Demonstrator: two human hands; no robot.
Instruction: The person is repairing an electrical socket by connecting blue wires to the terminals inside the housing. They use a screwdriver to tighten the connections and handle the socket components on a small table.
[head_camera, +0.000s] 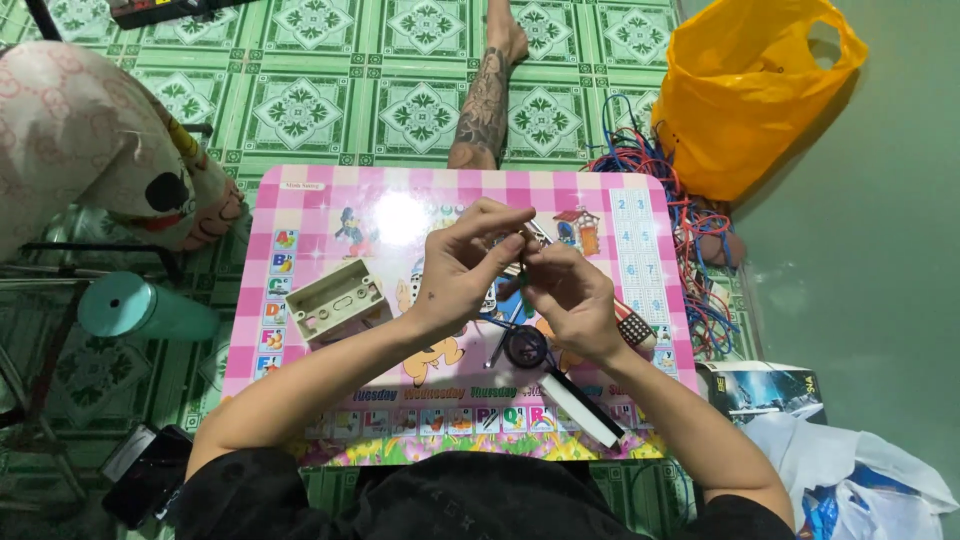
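A green patterned tiled floor (300, 110) carries a pink checked worktop (330, 195). Beside it lie an orange plastic bag (740, 90) and a tangle of red and blue wires (700, 250). On the worktop sits a beige plastic box (335, 298), open side up. Above the worktop's middle, the left hand (460, 270) and right hand (570, 300) meet, each grip pinched together on one small metal part (522, 262), too small to identify.

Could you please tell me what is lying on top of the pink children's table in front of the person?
On the pink table lie a beige plastic box, a black roll of tape and a black-and-white tool. Both hands, left and right, cover a small part between them.
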